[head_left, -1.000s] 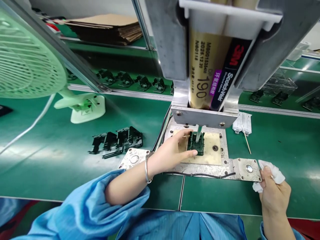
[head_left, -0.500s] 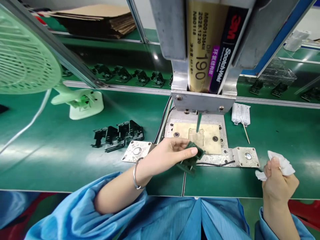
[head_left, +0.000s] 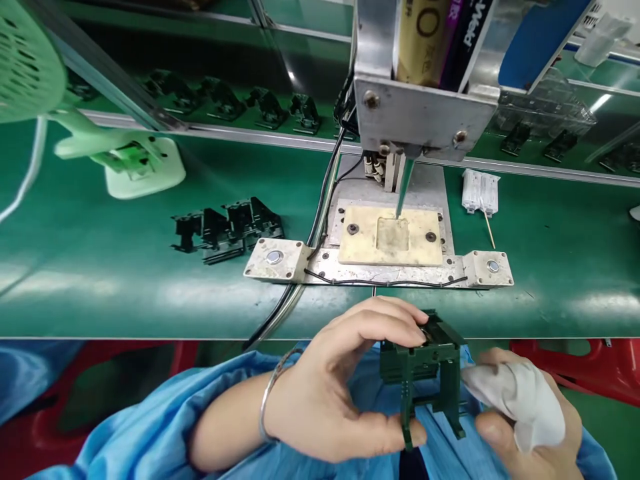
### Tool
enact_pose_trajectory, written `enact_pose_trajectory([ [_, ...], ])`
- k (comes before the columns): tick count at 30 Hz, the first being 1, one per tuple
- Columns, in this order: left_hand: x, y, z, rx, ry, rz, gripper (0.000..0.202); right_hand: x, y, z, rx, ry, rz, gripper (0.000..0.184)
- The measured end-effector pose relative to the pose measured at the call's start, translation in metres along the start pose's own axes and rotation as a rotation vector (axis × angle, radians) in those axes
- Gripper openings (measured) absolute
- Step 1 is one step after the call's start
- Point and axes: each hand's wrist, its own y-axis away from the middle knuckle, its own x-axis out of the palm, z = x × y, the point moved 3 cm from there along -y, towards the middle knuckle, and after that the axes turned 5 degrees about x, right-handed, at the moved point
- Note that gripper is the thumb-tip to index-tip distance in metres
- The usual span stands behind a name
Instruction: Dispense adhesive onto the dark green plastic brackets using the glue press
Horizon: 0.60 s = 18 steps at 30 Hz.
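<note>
My left hand [head_left: 345, 387] grips a dark green plastic bracket [head_left: 430, 373] between thumb and fingers, in front of the bench edge. On its right side, my right hand [head_left: 540, 413] is closed around a crumpled white wipe [head_left: 520, 397]. A tip of that wipe reaches to the bracket's side; whether it touches I cannot tell. Beyond my hands lies a cream fixture block [head_left: 360, 247] with a shallow square recess. The green dispensing nozzle [head_left: 405, 187] points down over the recess, below an adhesive cartridge [head_left: 425, 47] in its metal holder.
Several similar dark brackets [head_left: 230, 230] sit on the bench at left, near a green clip fan [head_left: 145, 167]. Metal button boxes [head_left: 277, 260] flank the fixture. White packets [head_left: 480, 192] with a cotton swab lie at right. More brackets [head_left: 267, 107] line the shelf behind.
My left hand has brought the bracket from beside the fixture back toward my body and turned it. My right hand has moved in with the wipe to the bracket. The view has tilted down.
</note>
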Motion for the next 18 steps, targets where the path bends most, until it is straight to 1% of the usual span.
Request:
enact_pose_trajectory([
  [3, 0.002, 0.002, -0.003, 0.005, 0.011, -0.03, 0.048, 0.005, 0.001, 0.02, -0.2, 0.09, 0.076, 0.044],
  [4, 0.002, 0.002, -0.003, 0.012, 0.019, -0.033, 0.047, 0.008, -0.002, 0.025, -0.256, 0.08, 0.108, 0.039],
  [6, 0.003, 0.002, -0.003, 0.075, 0.049, -0.039, 0.05, 0.017, -0.009, 0.036, -0.364, 0.097, 0.219, 0.029],
  [8, 0.004, 0.001, -0.003, 0.158, 0.085, -0.051, 0.054, 0.028, -0.016, 0.045, -0.421, 0.178, 0.335, 0.033],
  [10, 0.005, 0.0, -0.003, 0.212, 0.11, -0.064, 0.058, 0.038, -0.021, 0.054, -0.482, 0.269, 0.414, 0.037],
  [14, 0.005, -0.003, -0.002, 0.225, 0.112, -0.076, 0.059, 0.05, -0.027, 0.067, -0.636, 0.398, 0.438, 0.03],
  [16, 0.003, -0.002, -0.002, 0.221, 0.1, -0.091, 0.059, 0.05, -0.028, 0.067, -0.671, 0.445, 0.438, 0.025],
  [18, 0.001, -0.001, 0.0, 0.209, 0.082, -0.118, 0.06, 0.047, -0.03, 0.065, -0.665, 0.438, 0.435, 0.023],
])
